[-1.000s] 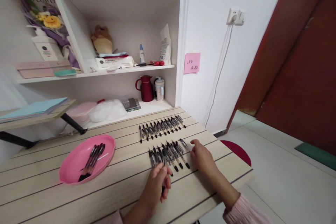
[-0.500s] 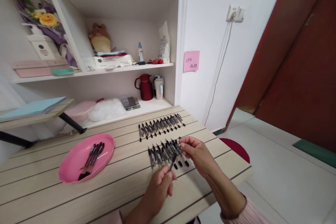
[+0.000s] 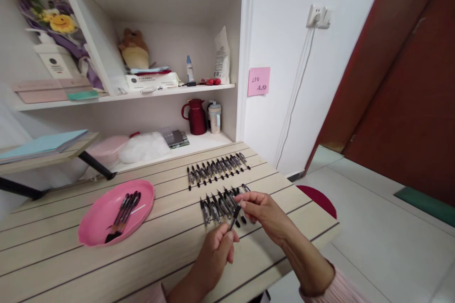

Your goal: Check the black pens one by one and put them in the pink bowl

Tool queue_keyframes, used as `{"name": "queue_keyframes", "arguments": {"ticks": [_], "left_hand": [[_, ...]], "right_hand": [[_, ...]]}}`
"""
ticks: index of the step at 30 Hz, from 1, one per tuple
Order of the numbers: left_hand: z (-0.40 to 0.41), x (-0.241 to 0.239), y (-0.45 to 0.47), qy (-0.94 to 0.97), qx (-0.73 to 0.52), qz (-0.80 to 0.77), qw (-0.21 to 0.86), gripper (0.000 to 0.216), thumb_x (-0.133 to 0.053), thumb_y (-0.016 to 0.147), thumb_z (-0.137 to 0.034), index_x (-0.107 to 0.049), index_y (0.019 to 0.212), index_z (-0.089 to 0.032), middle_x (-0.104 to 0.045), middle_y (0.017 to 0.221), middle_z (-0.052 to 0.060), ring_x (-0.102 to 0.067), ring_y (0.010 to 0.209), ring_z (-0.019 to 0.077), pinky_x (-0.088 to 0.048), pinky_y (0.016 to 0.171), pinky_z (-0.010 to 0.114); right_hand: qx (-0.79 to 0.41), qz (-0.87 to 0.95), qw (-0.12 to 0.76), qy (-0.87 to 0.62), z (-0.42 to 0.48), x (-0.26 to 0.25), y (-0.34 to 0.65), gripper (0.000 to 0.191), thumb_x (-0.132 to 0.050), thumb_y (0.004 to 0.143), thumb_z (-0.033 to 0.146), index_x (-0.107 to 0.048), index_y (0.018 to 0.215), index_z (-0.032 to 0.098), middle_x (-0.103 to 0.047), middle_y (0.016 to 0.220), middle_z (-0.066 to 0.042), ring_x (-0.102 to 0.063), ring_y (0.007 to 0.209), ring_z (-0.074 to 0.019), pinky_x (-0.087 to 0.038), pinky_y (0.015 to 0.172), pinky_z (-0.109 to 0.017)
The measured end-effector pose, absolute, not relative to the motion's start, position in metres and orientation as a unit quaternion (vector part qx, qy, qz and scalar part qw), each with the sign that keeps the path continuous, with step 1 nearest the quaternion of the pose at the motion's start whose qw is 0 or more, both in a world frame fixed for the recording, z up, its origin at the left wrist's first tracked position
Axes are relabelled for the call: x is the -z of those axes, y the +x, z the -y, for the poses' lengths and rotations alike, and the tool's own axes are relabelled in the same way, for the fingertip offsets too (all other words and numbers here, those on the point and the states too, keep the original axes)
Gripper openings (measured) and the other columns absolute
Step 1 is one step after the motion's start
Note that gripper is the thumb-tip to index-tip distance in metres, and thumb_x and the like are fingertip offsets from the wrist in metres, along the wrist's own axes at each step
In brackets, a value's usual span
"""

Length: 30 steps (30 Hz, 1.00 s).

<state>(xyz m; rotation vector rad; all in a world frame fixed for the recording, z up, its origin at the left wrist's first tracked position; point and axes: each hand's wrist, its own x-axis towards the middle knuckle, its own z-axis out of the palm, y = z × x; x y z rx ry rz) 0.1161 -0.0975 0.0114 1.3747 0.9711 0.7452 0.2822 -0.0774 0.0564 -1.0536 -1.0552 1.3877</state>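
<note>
My left hand [image 3: 217,248] is closed around a dark pen [image 3: 234,217], which slants up to the right. At the pen's upper end, my right hand [image 3: 256,207] is closed in a pinch. Whatever lies between those fingertips is too small to name. Just behind both hands lies a row of black pens with clear parts beside them [image 3: 215,209], its right end partly covered by my right hand. Farther back is a second row of similar pens [image 3: 216,170].
To the left, a pink plate [image 3: 94,220] bears several dark pens [image 3: 124,215] and a thin white stick. White shelves [image 3: 170,97] rise behind the striped wooden table [image 3: 170,265]. On the lowest shelf stand a red jug [image 3: 197,117] and a pale cup [image 3: 214,118].
My right hand has moved left and slightly down, bringing its fingertips to the upper end of the pen. The left hand has stayed almost still with the pen.
</note>
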Motion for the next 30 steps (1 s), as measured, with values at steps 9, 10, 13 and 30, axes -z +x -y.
{"name": "queue_keyframes", "arguments": {"ticks": [9, 10, 13, 30], "left_hand": [[0.1014, -0.0137, 0.1169, 0.649, -0.339, -0.432, 0.526, 0.021, -0.041, 0.084, -0.035, -0.052, 0.075, -0.019, -0.042, 0.048, -0.006, -0.036, 0.047, 0.0099, -0.027, 0.051, 0.023], [0.1019, -0.0144, 0.1169, 0.656, -0.343, -0.432, 0.514, 0.021, -0.041, 0.084, -0.035, -0.052, 0.075, -0.019, -0.042, 0.049, -0.006, -0.038, 0.048, 0.0103, -0.028, 0.052, 0.023], [0.1023, -0.0161, 0.1166, 0.674, -0.344, -0.428, 0.494, 0.022, -0.040, 0.084, -0.035, -0.051, 0.076, -0.019, -0.043, 0.050, -0.005, -0.041, 0.051, 0.0114, -0.030, 0.054, 0.023], [0.0996, -0.0106, 0.1160, 0.667, -0.335, -0.416, 0.519, 0.022, -0.037, 0.086, -0.035, -0.049, 0.078, -0.018, -0.039, 0.049, -0.007, -0.035, 0.048, 0.0094, -0.027, 0.050, 0.022]], "right_hand": [[-0.589, 0.425, 0.529, -0.438, 0.0769, -0.0502, 0.2803, 0.029, -0.075, 0.055, 0.038, -0.064, 0.067, 0.014, -0.049, 0.049, 0.005, -0.033, 0.043, -0.0036, -0.023, 0.042, -0.019], [-0.586, 0.428, 0.530, -0.440, 0.0765, -0.0495, 0.2796, 0.029, -0.075, 0.056, 0.038, -0.061, 0.064, 0.014, -0.047, 0.048, 0.006, -0.033, 0.042, -0.0038, -0.022, 0.041, -0.019], [-0.572, 0.439, 0.529, -0.447, 0.0759, -0.0485, 0.2785, 0.031, -0.073, 0.057, 0.039, -0.053, 0.056, 0.016, -0.042, 0.042, 0.007, -0.032, 0.040, -0.0044, -0.021, 0.040, -0.019], [-0.625, 0.417, 0.534, -0.387, 0.0758, -0.0466, 0.2780, 0.030, -0.072, 0.060, 0.039, -0.063, 0.079, 0.017, -0.059, 0.066, 0.001, -0.043, 0.049, -0.0060, -0.029, 0.045, -0.020]]}}
